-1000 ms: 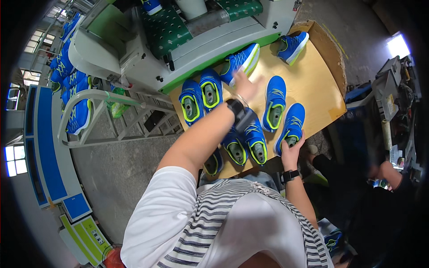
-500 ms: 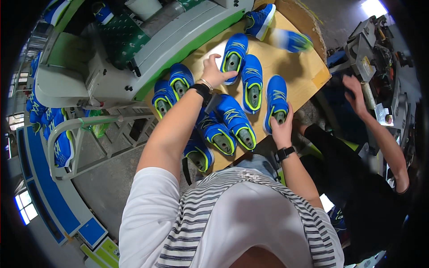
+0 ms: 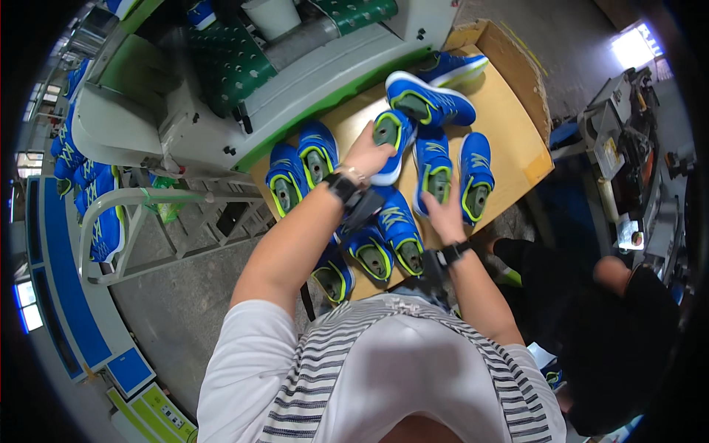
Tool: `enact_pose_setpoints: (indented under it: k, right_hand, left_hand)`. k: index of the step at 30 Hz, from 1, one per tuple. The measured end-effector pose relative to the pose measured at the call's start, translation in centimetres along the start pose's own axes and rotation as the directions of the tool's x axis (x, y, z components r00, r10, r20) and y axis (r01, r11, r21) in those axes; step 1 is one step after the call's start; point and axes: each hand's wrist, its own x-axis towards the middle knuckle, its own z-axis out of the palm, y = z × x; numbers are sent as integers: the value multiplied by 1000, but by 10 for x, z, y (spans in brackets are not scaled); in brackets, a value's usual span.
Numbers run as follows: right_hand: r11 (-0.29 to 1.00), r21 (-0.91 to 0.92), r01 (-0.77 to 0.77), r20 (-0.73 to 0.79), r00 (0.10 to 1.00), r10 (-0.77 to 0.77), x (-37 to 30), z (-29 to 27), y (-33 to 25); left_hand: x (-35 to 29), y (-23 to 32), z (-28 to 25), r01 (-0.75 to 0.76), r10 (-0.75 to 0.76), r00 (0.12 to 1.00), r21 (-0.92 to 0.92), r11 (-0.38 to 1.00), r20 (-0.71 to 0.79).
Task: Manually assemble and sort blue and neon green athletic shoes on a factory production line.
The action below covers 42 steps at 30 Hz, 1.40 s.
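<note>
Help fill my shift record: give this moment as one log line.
left hand: holding blue shoe; right hand: at heel of second shoe; tan board: more shoes

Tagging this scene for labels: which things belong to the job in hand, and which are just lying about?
In the job:
- blue shoe at the left grip
- second shoe at the right grip
- other blue shoes on the table

Probably just lying about:
- white bucket at the machine
- green plastic by the metal rail

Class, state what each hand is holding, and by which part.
Left hand: a blue shoe, at its ankle opening. Right hand: another blue shoe, by its heel.
</note>
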Motion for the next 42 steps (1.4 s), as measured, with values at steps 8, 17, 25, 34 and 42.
enact_pose_setpoints:
  k: [8,17,25,34,42]
  right_hand:
    - [841,490,-229,374,927,35,4,-101,-129]
    - [711,359,605,114,728,-676,208,75,-341]
    - [380,-408,830,128,464,-877,214,161,-295]
    - [666,-293,686,556,689,-465,65,-6,-49]
    - [791,-477,383,-127,861,-493,6,-79,-29]
  left_hand:
    - [-152,83,-142,24,-46,999,-607,794,-21]
    - [17,101,-236,-266,757,135,712,650,-640]
    - [-22,66,-212,-264,612,439,557,787,-657]
    - [-160,-7,-92,-321,480,807,426,846,-344]
    - [-36,-3,0,-511,466,836,720,470,289]
